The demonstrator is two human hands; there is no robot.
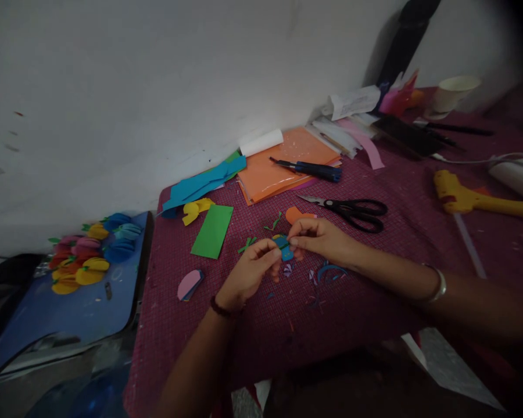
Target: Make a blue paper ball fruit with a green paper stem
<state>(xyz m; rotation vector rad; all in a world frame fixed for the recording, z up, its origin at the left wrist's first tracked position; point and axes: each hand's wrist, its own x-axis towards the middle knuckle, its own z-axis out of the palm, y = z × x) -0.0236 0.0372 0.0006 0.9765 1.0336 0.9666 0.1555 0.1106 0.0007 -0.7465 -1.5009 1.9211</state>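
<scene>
My left hand (pixel 256 264) and my right hand (pixel 316 238) are close together above the table, thumbs pressed to fingertips. Between them runs a thin green paper strip (pixel 284 246), its ends hidden in the two pinches. Beneath it, blue paper pieces (pixel 286 253) with a bit of yellow show on the table. Green paper scraps (pixel 246 244) lie just beyond my left fingers. An orange paper piece (pixel 294 215) is partly covered by my right hand, and the black-handled scissors (pixel 353 209) rest behind it, blades half apart.
A green paper rectangle (pixel 212 232), pink rounded pieces (pixel 190 285) and blue sheets (pixel 207 181) lie left. Behind are orange sheets (pixel 283 157) with a blue cutter (pixel 314 169). A yellow glue gun (pixel 457 194) lies right. Colourful paper fruits (pixel 89 270) sit on a blue surface.
</scene>
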